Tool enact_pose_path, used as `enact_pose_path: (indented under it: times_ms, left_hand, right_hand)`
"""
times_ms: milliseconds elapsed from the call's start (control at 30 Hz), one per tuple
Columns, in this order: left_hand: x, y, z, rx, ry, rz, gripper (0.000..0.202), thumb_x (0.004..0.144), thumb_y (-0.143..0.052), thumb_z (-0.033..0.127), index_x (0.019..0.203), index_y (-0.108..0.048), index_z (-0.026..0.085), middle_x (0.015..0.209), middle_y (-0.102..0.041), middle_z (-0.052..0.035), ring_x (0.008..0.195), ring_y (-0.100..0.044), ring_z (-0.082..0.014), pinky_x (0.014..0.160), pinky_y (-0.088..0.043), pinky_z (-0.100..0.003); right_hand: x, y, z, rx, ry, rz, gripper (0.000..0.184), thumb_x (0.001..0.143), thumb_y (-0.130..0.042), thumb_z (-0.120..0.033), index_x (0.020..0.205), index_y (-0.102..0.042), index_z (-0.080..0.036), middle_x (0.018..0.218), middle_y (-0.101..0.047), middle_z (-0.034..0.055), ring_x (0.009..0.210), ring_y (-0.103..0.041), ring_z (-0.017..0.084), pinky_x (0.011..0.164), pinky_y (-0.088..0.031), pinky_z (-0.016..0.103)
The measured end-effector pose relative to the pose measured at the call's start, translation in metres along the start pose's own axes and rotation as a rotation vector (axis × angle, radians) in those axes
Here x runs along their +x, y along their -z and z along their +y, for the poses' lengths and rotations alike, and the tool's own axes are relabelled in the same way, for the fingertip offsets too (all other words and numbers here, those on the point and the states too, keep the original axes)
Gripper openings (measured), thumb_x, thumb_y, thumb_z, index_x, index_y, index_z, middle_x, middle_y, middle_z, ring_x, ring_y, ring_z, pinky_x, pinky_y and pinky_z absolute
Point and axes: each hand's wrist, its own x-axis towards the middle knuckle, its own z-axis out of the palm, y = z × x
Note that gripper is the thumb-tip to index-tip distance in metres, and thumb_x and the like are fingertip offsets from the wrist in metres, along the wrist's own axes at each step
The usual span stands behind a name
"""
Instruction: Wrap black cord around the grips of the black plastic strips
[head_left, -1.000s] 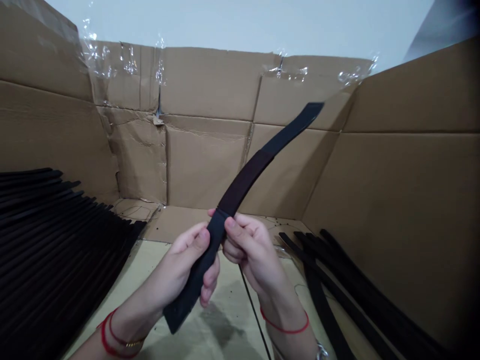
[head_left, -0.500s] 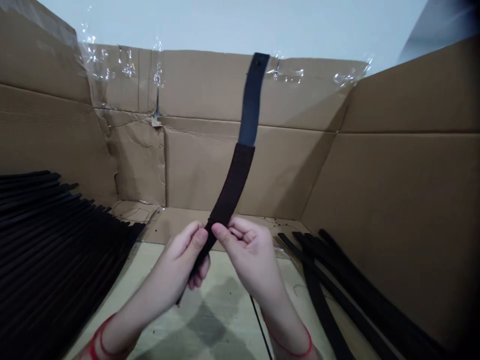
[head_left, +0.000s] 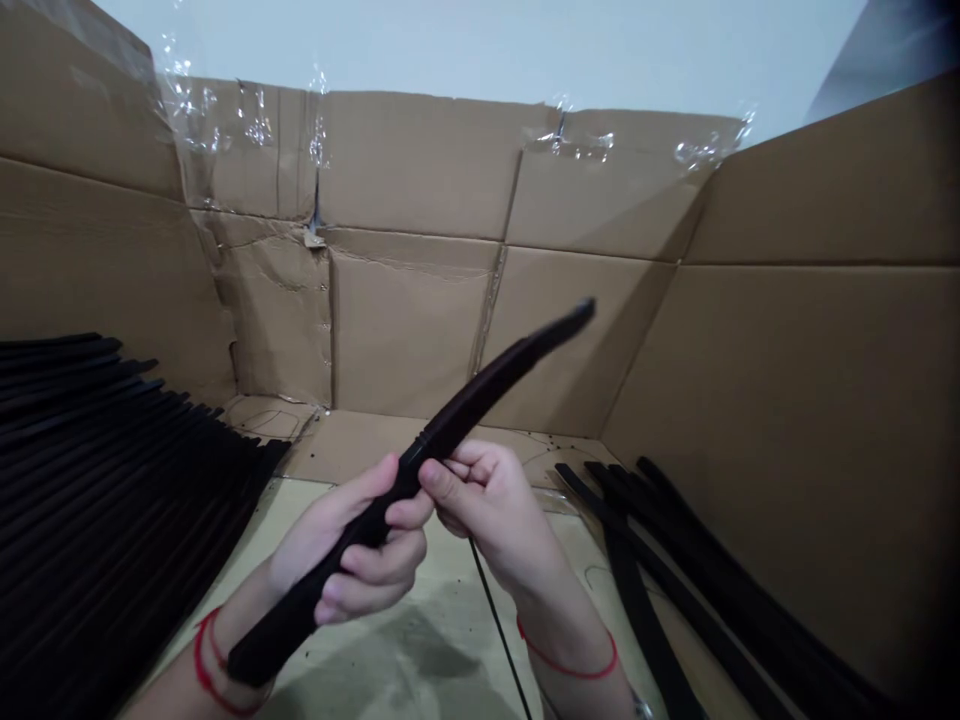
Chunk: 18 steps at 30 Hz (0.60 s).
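I hold a long black strap (head_left: 480,390) edge-on in front of me; it runs from lower left up to the right. My left hand (head_left: 352,555) is wrapped round its lower part, fingers curled under it. My right hand (head_left: 480,500) pinches the strap just above the left hand, thumb and forefinger pressed on it. A darker sleeve-like section covers the middle of the strap. Red cords circle both wrists.
Cardboard walls (head_left: 420,250) patched with clear tape enclose the work area. A large stack of black straps (head_left: 97,480) fills the left side. Several loose black straps (head_left: 675,560) lie on the right along the cardboard wall. The surface below my hands is pale board (head_left: 420,650).
The strap has swung from pointing up to slanting right and turned edge-on. My left hand has slid down and closed round it. My right hand still pinches it.
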Motion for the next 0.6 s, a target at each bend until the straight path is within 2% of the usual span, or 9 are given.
enact_pose_path:
  times_ms: [67, 133, 200, 233, 367, 433, 467, 567, 600]
  left_hand:
    - [0.002, 0.002, -0.001, 0.061, -0.055, 0.077, 0.057, 0.086, -0.055, 0.071, 0.078, -0.039, 0.017, 0.050, -0.038, 0.0065, 0.034, -0.033, -0.0046, 0.032, -0.032, -0.012]
    - [0.005, 0.000, -0.004, 0.232, -0.181, 0.315, 0.051, 0.090, -0.058, 0.063, 0.084, -0.048, 0.013, 0.061, -0.051, 0.0007, 0.050, -0.050, -0.0066, 0.047, -0.044, -0.012]
    - [0.006, -0.004, -0.008, 0.245, -0.258, 0.465, 0.047, 0.092, -0.059, 0.057, 0.086, -0.051, 0.012, 0.062, -0.051, 0.0010, 0.051, -0.049, -0.0055, 0.048, -0.042, -0.010]
    - [0.006, -0.005, -0.009, 0.167, -0.259, 0.458, 0.047, 0.093, -0.058, 0.058, 0.084, -0.051, 0.012, 0.057, -0.046, 0.0032, 0.045, -0.044, -0.0044, 0.043, -0.038, -0.010]
    - [0.007, 0.001, -0.012, -0.144, 0.005, -0.021, 0.058, 0.091, -0.045, 0.070, 0.069, -0.044, 0.017, 0.037, -0.027, 0.0074, 0.025, -0.024, -0.0058, 0.026, -0.024, -0.013]
    - [0.007, 0.005, -0.011, -0.074, 0.103, -0.104, 0.064, 0.090, -0.036, 0.077, 0.067, -0.044, 0.017, 0.034, -0.026, 0.0064, 0.023, -0.024, -0.0080, 0.025, -0.023, -0.016]
    - [0.007, 0.006, -0.011, 0.034, 0.067, 0.013, 0.066, 0.089, -0.036, 0.078, 0.069, -0.046, 0.017, 0.036, -0.030, 0.0056, 0.025, -0.028, -0.0081, 0.027, -0.024, -0.016]
    - [0.006, 0.000, -0.009, 0.444, -0.222, 0.547, 0.059, 0.088, -0.050, 0.073, 0.079, -0.049, 0.014, 0.050, -0.040, 0.0045, 0.040, -0.035, -0.0055, 0.038, -0.027, -0.013]
    - [0.005, -0.004, -0.009, 0.517, -0.281, 0.621, 0.058, 0.089, -0.051, 0.071, 0.080, -0.049, 0.014, 0.053, -0.038, 0.0051, 0.042, -0.033, -0.0048, 0.039, -0.024, -0.012]
  right_hand:
    - [0.002, -0.001, 0.001, -0.060, 0.055, 0.099, 0.027, 0.076, -0.076, -0.039, 0.074, -0.068, -0.013, 0.051, -0.048, -0.0030, 0.041, -0.035, 0.005, 0.040, -0.023, 0.020]
    - [0.003, 0.000, 0.002, -0.076, 0.067, 0.135, 0.025, 0.078, -0.075, -0.037, 0.078, -0.069, -0.013, 0.052, -0.052, -0.0013, 0.044, -0.042, 0.008, 0.041, -0.027, 0.020]
    - [0.004, 0.001, 0.003, -0.024, 0.035, 0.088, 0.028, 0.078, -0.075, -0.039, 0.083, -0.069, -0.012, 0.053, -0.055, -0.0005, 0.042, -0.037, 0.006, 0.039, -0.021, 0.019]
    - [0.004, 0.002, 0.004, 0.008, 0.012, 0.049, 0.030, 0.078, -0.075, -0.040, 0.085, -0.070, -0.012, 0.053, -0.056, -0.0004, 0.040, -0.032, 0.004, 0.038, -0.017, 0.019]
    - [0.000, 0.005, 0.003, 0.056, -0.035, -0.064, 0.043, 0.070, -0.080, -0.047, 0.094, -0.073, -0.013, 0.056, -0.058, 0.0006, 0.041, -0.030, 0.004, 0.039, -0.014, 0.020]
    - [-0.001, 0.004, 0.000, 0.029, -0.014, -0.044, 0.041, 0.068, -0.081, -0.047, 0.091, -0.075, -0.014, 0.058, -0.057, 0.0011, 0.045, -0.038, 0.007, 0.040, -0.020, 0.020]
    - [-0.002, 0.003, -0.002, 0.006, 0.008, -0.013, 0.037, 0.069, -0.080, -0.046, 0.087, -0.076, -0.014, 0.058, -0.056, 0.0013, 0.048, -0.042, 0.009, 0.041, -0.023, 0.021]
    - [-0.002, -0.003, -0.005, -0.063, 0.092, 0.080, 0.027, 0.071, -0.079, -0.040, 0.078, -0.076, -0.015, 0.057, -0.054, 0.0015, 0.054, -0.047, 0.012, 0.043, -0.027, 0.022]
    - [-0.002, -0.005, -0.005, -0.073, 0.102, 0.092, 0.025, 0.071, -0.079, -0.039, 0.077, -0.075, -0.014, 0.056, -0.053, 0.0012, 0.054, -0.045, 0.011, 0.043, -0.026, 0.022]
